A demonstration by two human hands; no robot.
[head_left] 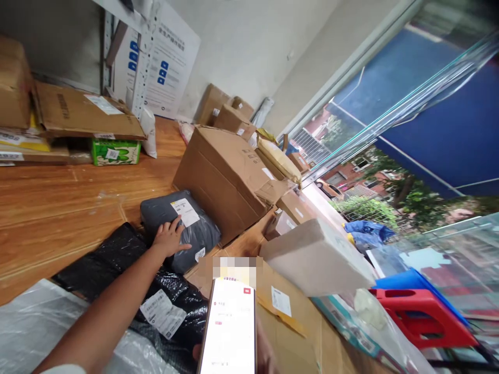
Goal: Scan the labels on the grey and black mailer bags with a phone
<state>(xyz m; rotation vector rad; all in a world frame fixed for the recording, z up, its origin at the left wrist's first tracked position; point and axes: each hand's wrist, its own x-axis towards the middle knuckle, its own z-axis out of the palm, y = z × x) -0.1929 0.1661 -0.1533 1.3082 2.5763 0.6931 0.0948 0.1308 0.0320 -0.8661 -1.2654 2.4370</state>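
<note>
Cardboard boxes (224, 174) are crowding your right; bare wooden floor (58, 213) is lying open to your left

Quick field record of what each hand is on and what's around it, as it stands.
left hand: flat on grey parcel, next to its label
right hand: mostly out of view, holds phone, screen lit
beside grey parcel: black bag, big box
right of phone: white package, red stool
surface: wood floor
</note>
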